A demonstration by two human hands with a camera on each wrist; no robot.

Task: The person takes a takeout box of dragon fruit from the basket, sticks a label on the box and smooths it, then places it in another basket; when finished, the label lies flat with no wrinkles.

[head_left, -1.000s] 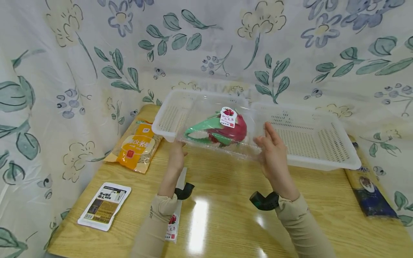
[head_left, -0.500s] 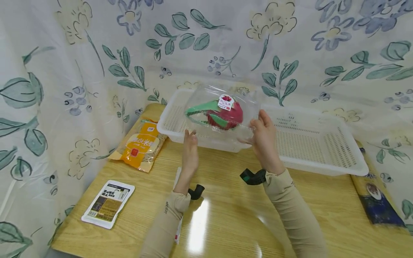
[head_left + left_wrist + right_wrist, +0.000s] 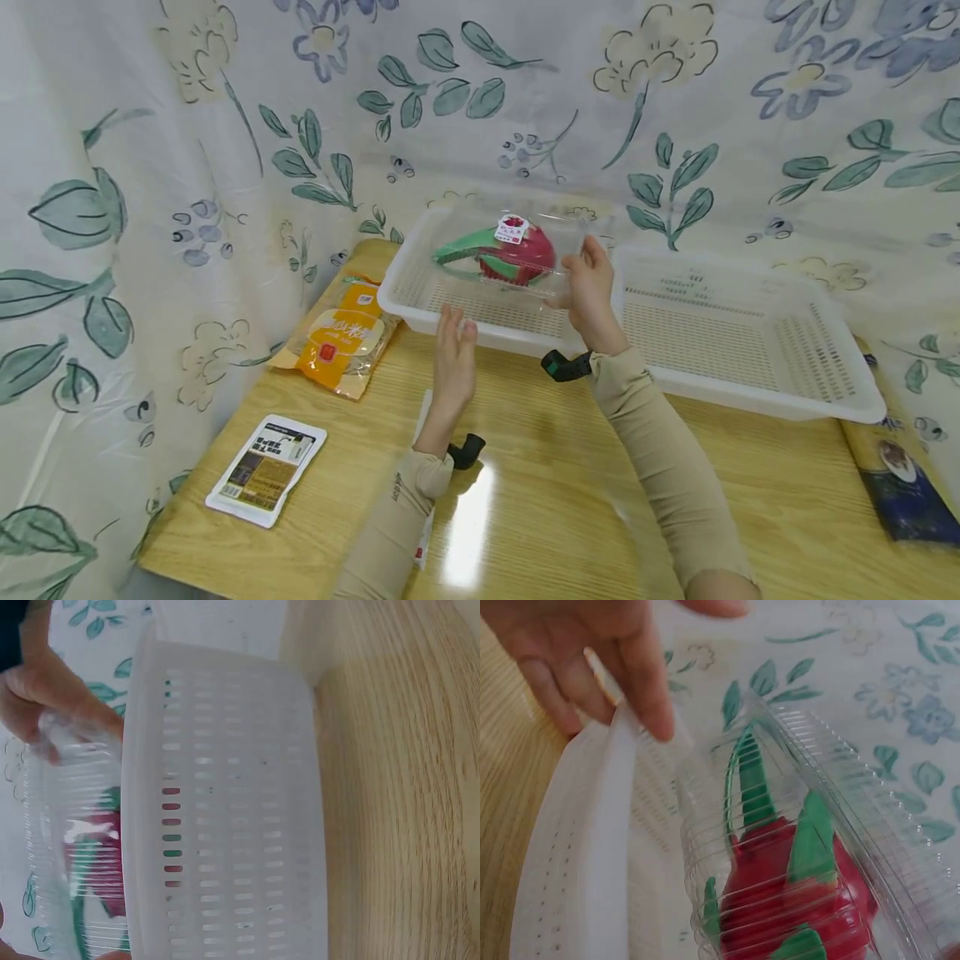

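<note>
A clear clamshell box (image 3: 498, 254) with a red and green dragon fruit and a label hangs over the left white basket (image 3: 517, 337). My right hand (image 3: 588, 279) grips the box's right end. The left wrist view shows those fingers (image 3: 45, 682) pinching the clear plastic (image 3: 75, 847) behind the basket wall (image 3: 225, 825). My left hand (image 3: 453, 350) is free of the box, fingers straight, just in front of the basket's near rim. In the right wrist view the left hand (image 3: 615, 667) hovers by the rim (image 3: 592, 847), with the box (image 3: 795, 870) close up.
A second white basket (image 3: 750, 396) stands to the right of the first. On the wooden table (image 3: 555, 500) lie an orange bag (image 3: 337, 337), a white packet (image 3: 266, 471), a narrow packet (image 3: 423, 533) under my left forearm and a dark blue packet (image 3: 911, 492). A floral curtain surrounds the table.
Both hands carried the box away from me and over the left basket. My left hand has let go and drawn back; the right hand still holds it.
</note>
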